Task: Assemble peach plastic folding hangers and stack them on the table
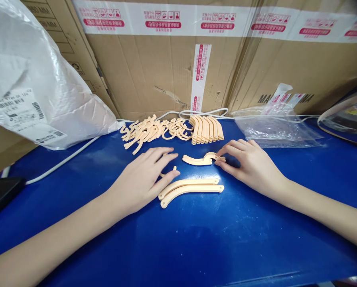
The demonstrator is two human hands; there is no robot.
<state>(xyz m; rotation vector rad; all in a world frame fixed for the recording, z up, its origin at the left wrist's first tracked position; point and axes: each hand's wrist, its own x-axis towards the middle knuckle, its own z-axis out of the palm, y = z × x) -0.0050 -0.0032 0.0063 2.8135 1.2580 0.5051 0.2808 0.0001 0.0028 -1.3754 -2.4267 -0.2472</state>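
Observation:
My left hand [145,177] lies flat on the blue table [196,239], fingers stretched out, covering the end of a small beige plastic piece [174,169]. Just right of it lie two long curved beige strips [190,187], side by side. My right hand [247,163] pinches the right end of another curved beige piece [198,160] with its fingertips. Behind both hands sit a loose heap of the same beige pieces [148,131] and a neat upright stack of them [206,129].
Cardboard boxes [172,63] wall off the back. A white plastic bag with labels [31,79] leans at the left, a clear plastic bag [274,125] lies at the right. A white cable [64,160] crosses the table. A dark device [0,195] sits far left.

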